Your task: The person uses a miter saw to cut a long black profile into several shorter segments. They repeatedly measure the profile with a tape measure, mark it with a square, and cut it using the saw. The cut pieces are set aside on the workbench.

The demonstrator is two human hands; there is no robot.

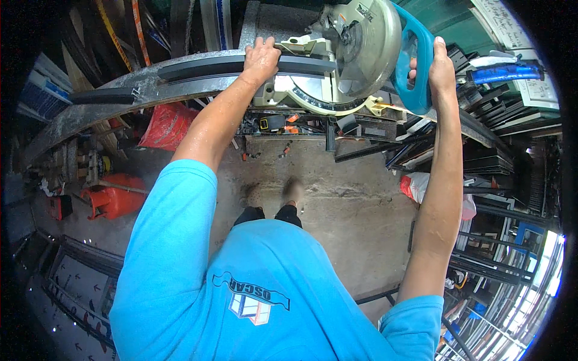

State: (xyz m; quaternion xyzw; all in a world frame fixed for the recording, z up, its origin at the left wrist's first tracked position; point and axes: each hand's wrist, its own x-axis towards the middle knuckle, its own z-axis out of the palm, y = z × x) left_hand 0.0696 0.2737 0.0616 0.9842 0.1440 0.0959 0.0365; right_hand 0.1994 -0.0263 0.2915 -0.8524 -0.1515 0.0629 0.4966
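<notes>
A miter saw (361, 54) with a cream guard and a teal handle (413, 72) stands on the bench at the top. My right hand (441, 69) is wrapped round that handle, on its right side. A dark grey metal profile (205, 70) lies along the bench and across the saw's base, its right end near the blade guard. My left hand (262, 60) presses over the profile near the saw's fence, fingers curled across its far side. The blade itself is mostly hidden by the guard.
Another dark profile piece (103, 95) lies at the bench's left. Below the bench are a red sack (168, 126) and a tape measure (272, 123). A red gas cylinder (118, 196) stands on the floor at left. Stacked profiles (500, 123) crowd the right, with a white-and-red bag (416, 186).
</notes>
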